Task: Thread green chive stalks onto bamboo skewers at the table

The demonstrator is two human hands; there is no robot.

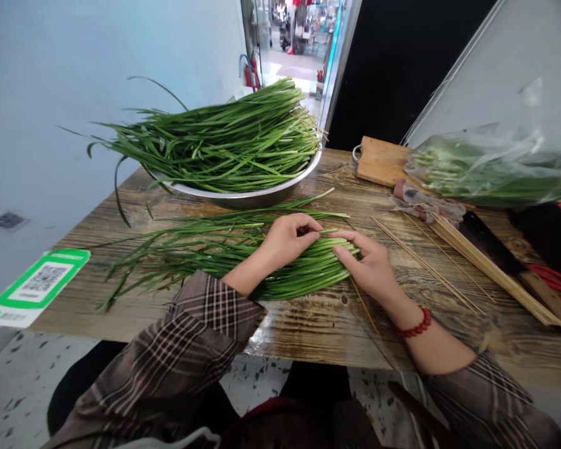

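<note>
A row of green garlic chives (pixel 303 274) lies across the wooden table in front of me, pale cut ends to the right and leafy tips to the left. My left hand (pixel 290 242) rests over the stalks, thumb and forefinger closed around a chive near the pale ends. At those ends my right hand (pixel 373 262), with a red bead bracelet (pixel 416 323) on its wrist, pinches the stalks between thumb and fingers. A thin skewer (pixel 364 305) runs out from beneath the chives toward the table's front edge. Some loose chives (pixel 243 218) lie just beyond the row.
Behind, a metal basin (pixel 262 194) is heaped with chives. To the right lie bamboo skewers (pixel 495 268), some bundled, a dark-bladed knife (pixel 495 246), a cutting board (pixel 383 161) and a plastic bag (pixel 490 162) of greens. A green QR-code card (pixel 70 259) sits at the left edge.
</note>
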